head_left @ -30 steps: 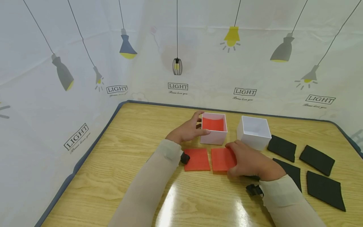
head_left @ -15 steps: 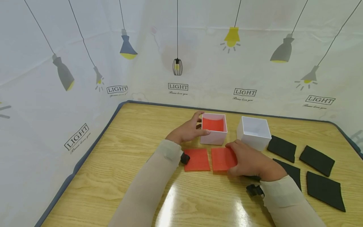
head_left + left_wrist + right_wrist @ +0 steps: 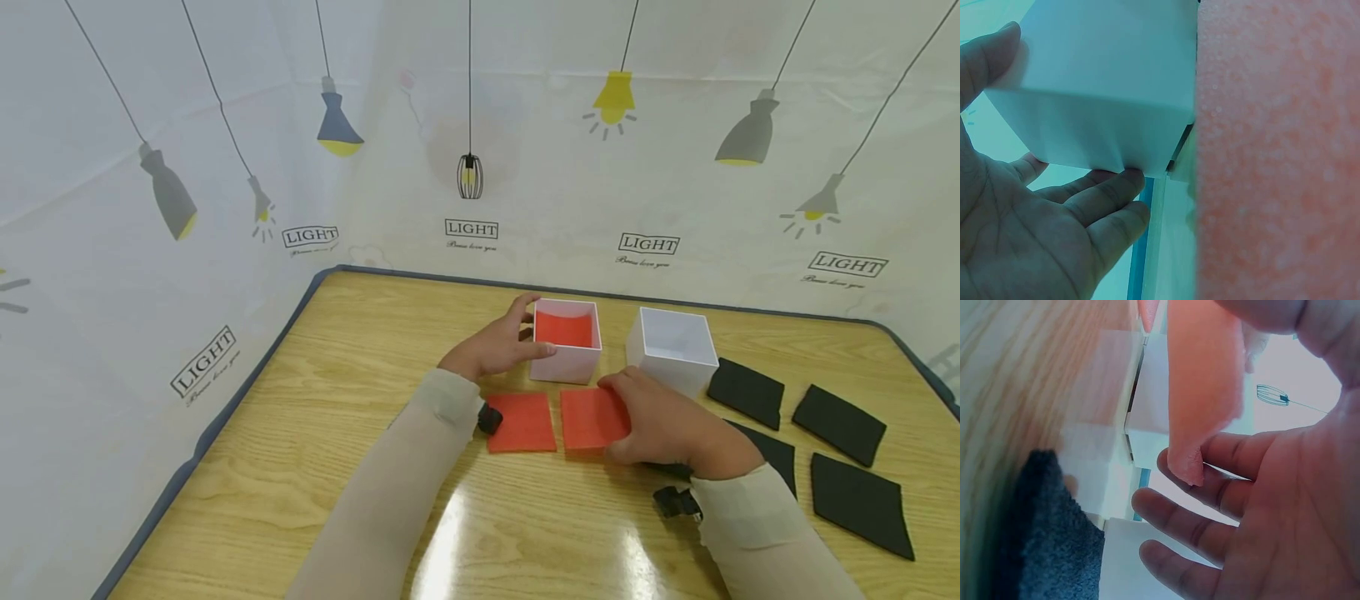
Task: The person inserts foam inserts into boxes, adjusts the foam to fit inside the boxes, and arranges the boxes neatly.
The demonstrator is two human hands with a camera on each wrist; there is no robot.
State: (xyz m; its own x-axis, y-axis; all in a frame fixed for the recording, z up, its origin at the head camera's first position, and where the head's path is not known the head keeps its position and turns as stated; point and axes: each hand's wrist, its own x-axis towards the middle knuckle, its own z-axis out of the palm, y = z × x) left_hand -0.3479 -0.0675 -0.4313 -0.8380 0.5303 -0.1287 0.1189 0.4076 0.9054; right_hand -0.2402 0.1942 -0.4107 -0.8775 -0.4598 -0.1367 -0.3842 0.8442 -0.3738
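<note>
My left hand (image 3: 495, 343) grips a white box (image 3: 564, 367) at its left side, thumb on the front wall near the rim. In the left wrist view, the fingertips (image 3: 1132, 178) touch another wall of the box. A red foam square (image 3: 566, 329) shows inside it. My right hand (image 3: 671, 425) pinches another red foam square (image 3: 591, 421) by its right edge, in front of the boxes. The right wrist view shows this red square's rough edge between thumb and fingers. A further red foam square (image 3: 521, 423) lies to its left, beside my left wrist.
A second white box (image 3: 669, 375) stands to the right, with no contents showing. Several black squares, such as the near one (image 3: 858, 504), lie on the wooden table (image 3: 300, 467) at the right; my right hand partly covers some. A printed curtain (image 3: 540, 183) rises behind the table.
My right hand and the red foam square it pinches have shifted very slightly to the right. The left hand and both boxes have stayed in place.
</note>
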